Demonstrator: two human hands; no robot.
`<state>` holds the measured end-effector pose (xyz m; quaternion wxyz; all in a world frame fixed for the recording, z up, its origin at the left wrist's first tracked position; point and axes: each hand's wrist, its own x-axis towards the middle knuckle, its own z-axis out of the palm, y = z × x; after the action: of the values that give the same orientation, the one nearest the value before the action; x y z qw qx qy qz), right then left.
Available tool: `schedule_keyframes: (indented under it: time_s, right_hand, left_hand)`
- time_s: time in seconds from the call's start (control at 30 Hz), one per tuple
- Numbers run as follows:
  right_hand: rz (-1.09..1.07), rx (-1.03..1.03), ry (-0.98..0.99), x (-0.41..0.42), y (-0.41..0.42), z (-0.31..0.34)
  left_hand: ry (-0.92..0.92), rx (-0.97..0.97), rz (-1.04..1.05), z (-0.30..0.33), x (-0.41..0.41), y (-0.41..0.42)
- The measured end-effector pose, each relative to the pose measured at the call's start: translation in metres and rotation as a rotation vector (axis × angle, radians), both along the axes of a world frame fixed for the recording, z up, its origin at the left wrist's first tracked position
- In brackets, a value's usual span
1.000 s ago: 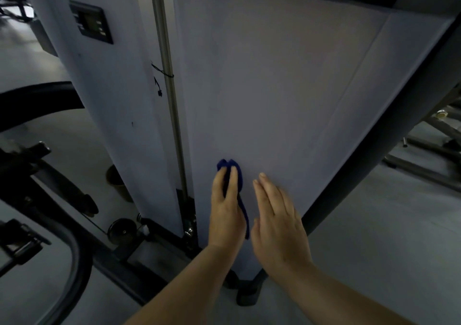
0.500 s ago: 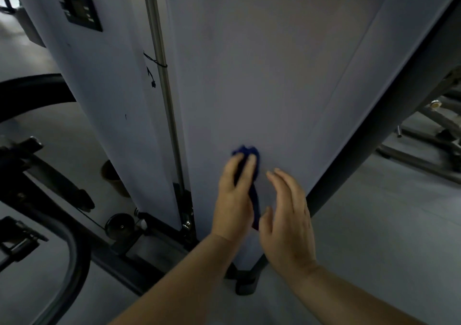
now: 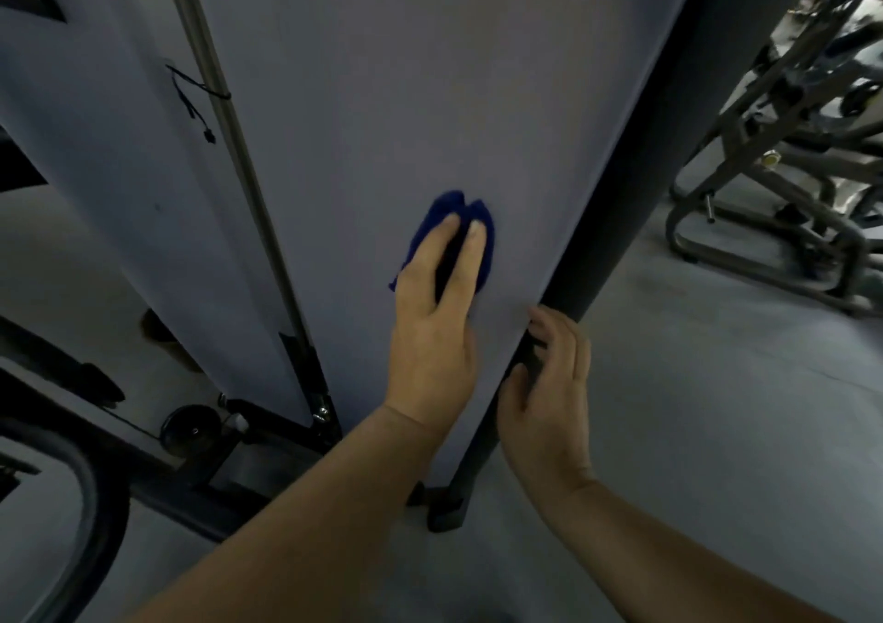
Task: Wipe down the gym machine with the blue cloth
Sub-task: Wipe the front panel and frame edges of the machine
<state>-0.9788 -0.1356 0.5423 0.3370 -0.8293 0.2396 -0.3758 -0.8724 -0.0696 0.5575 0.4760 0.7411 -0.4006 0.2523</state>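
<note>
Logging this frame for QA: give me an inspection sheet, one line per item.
Surface: pale machine panel, upright, no marks seen.
Job's things: blue cloth bunched flat against the panel.
Clutter: nothing seen.
Grippers: left hand presses the cloth with straight fingers; right hand curls round the dark frame post.
Cables: thin black wire tied to the metal rod.
Surroundings: grey floor; other gym frames to the right.
</note>
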Motion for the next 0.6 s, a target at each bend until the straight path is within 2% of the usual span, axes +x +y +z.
schedule_keyframes:
  time_s: [0.2,0.4,0.5,0.6]
  right_hand:
    - [0.045,0.016,-0.076,0.002,-0.012,-0.001]
    - [0.155,0.029,-0.099,-0.002,-0.027,-0.004]
    - [0.203,0.046,-0.104,-0.006,-0.036,-0.003]
    - [0.248,0.083,-0.052,-0.011,-0.044,-0.006]
  left_hand:
    - [0.032,0.206,0.045,-0.07,-0.042,0.012]
    - [-0.106,0.109,0.198,-0.012,-0.038,-0.012]
    - [-0.172,0.205,0.248,-0.036,-0.048,-0.013]
    - [-0.133,0.334,0.306,-0.07,-0.064,-0.01]
